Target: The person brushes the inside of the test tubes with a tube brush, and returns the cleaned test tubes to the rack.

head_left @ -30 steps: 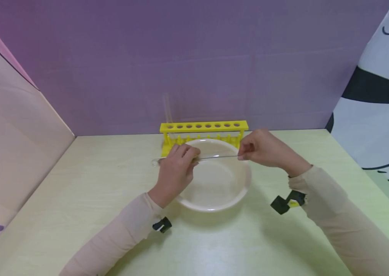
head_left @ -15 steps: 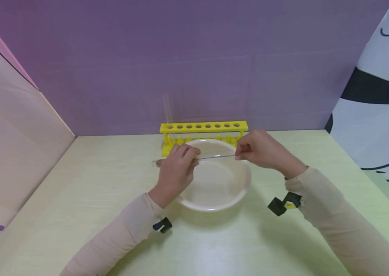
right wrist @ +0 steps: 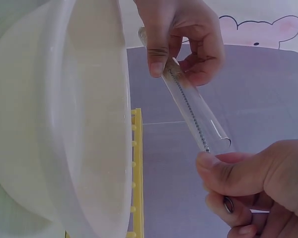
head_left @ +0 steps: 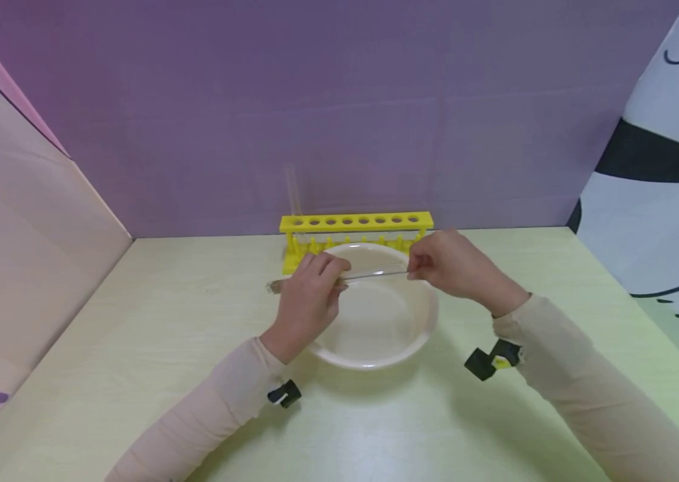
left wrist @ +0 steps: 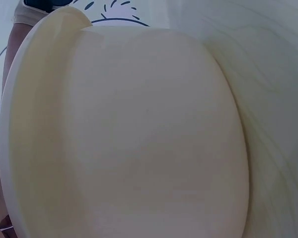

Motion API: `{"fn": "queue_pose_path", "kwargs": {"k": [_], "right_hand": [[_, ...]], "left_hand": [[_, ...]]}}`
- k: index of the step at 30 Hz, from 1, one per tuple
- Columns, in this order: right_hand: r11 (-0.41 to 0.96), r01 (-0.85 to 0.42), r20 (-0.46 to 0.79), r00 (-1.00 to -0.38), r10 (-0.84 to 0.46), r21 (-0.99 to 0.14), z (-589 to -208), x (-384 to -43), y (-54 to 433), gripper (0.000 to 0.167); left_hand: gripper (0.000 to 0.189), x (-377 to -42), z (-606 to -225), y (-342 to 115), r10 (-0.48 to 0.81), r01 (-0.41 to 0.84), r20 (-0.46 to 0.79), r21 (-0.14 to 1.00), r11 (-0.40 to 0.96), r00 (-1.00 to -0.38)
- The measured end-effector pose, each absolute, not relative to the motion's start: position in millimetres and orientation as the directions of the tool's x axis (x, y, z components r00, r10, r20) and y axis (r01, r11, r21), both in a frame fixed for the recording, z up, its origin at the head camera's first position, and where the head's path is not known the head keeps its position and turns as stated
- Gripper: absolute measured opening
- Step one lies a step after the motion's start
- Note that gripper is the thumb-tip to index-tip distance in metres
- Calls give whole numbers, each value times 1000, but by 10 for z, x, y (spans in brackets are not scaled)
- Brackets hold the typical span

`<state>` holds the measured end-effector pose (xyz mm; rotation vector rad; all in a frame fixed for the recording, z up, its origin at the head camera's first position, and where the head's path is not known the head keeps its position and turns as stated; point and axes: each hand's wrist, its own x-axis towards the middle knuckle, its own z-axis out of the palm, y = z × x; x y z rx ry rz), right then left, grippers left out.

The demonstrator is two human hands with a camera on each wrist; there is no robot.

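Note:
My left hand (head_left: 308, 298) grips a clear glass test tube (right wrist: 206, 116) held sideways above the far part of a white bowl (head_left: 369, 365). The tube's rounded end pokes out left of that hand, with brownish bristles showing inside. A twisted wire handle (right wrist: 187, 105) runs down inside the tube and out of its open mouth; it belongs to a test tube brush. Just outside the mouth, my right hand (head_left: 450, 264) pinches this wire between thumb and forefinger. The wire's end loop (right wrist: 229, 204) shows against the right fingers in the right wrist view. Left fingers hide the tube's middle.
Behind the bowl stands a yellow test tube rack (head_left: 357, 221). Another clear tube (head_left: 292, 191) rises upright from its leftmost hole. A purple backdrop (head_left: 315, 120) closes off the table's (head_left: 195, 321) far edge, and printed panels stand on both sides.
My right hand has moved slightly left, closer to the left hand, and less wire shows between them. The bristles sit nearer the tube's rounded end. My left hand is nearly still.

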<state>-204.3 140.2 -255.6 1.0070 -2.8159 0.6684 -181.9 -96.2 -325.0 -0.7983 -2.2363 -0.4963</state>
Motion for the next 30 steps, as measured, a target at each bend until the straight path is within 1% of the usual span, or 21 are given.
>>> {"fn": "queue_pose_path", "kwargs": {"k": [16,24,30], "right_hand": [[688,-623,214,-779,-590,-372,-2553,-2034,1376,16],[688,-602,162,-788,-594,-405,-2572,-2034,1382,12],[677,-612,188,-783,-594,-410,-2604,-2028,1414,11]], "left_hand": [[28,-1825,-3256,-969,396,664,720,120,738,-569],[27,-1819,-3275,-1000,413,660,682,136,739,-604],[26,-1821,-3266,-1021,427,663,667,136,736,-610]]}}
